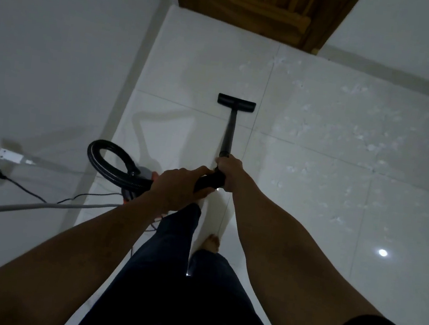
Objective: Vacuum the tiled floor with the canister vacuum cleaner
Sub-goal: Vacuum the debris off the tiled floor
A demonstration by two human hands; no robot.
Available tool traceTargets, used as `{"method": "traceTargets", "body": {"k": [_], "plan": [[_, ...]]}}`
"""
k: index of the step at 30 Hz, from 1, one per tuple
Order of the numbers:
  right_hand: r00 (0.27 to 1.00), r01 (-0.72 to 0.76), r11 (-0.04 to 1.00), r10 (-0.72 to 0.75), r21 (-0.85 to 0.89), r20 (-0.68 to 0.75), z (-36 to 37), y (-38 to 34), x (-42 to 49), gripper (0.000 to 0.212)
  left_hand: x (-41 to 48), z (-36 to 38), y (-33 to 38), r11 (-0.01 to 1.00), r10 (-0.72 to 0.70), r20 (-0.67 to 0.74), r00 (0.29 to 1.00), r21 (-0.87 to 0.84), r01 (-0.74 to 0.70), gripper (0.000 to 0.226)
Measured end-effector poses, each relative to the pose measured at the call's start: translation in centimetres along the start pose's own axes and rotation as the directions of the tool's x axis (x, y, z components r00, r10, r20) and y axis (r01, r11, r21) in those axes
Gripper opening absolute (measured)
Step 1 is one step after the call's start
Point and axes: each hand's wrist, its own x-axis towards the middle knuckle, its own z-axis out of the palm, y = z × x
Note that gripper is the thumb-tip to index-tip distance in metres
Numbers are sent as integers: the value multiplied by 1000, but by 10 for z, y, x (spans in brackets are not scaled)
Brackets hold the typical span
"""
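Straight ahead of the hands the wand runs toward the door, its head flat on the floor near the left edge. Farther forward, the right hand grips the wand; the left hand wraps the handle behind. Pale crumbs lie to the right.

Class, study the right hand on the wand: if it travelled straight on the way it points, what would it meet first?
The right hand points along the wand, so it would likely reach the floor head first; the door lies beyond. Depth is hard to judge here.
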Motion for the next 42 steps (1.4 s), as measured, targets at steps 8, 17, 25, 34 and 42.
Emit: {"method": "traceTargets", "body": {"k": [8,17,25,34,42], "plan": [[1000,10,999,-9,50,-20,21,-88,53,43,85,-66,-30,999,38,29,999,-31,-37,52],[998,42,998,-38,53,-59,33,-171,96,38,168,-118,-53,999,45,25,999,-4,-44,51],[991,98,994,-102,-50,-86,36,-243,136,52,241,-154,-65,999,5,36,999,38,-6,54],[976,133,981,-154,-138,-156,23,-319,180,60,321,-189,-61,999,-31,-11,999,-23,30,54],[973,130,986,-147,-104,-180,14,-347,203,57,361,-207,-59,1000,-1,22,1000,0,1,51]]}}
